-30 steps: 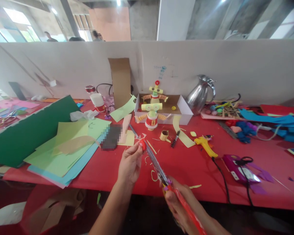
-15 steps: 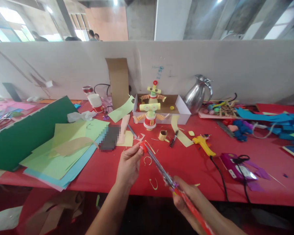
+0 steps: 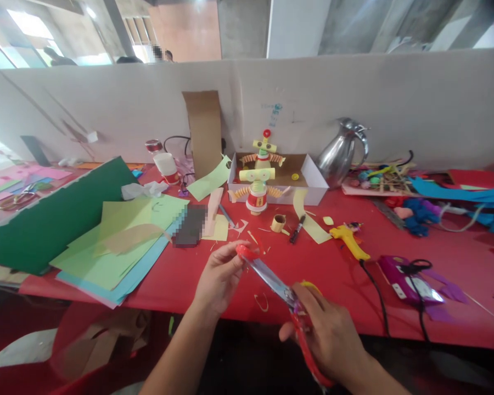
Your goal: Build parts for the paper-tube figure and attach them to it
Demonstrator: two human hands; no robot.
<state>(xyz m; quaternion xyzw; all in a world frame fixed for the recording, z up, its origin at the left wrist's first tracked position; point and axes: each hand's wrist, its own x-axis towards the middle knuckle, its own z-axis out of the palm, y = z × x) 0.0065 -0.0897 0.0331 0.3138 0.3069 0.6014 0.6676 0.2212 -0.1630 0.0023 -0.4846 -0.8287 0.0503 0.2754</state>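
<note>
Left hand (image 3: 219, 277) pinches one small red piece (image 3: 247, 252) in a fingertip grip; right hand (image 3: 331, 334) clasps the red handles of one pair of scissors (image 3: 282, 291), blade tips at the piece. The piece is glossy, rounded, held above the red counter (image 3: 333, 274), in front of two paper-cup figures (image 3: 257, 189). One yellow glue gun (image 3: 349, 241) lies right of them.

Paper figure (image 3: 258, 189) before box (image 3: 313, 184); jug (image 3: 341, 156) right; paper stack (image 3: 115, 247) left
</note>
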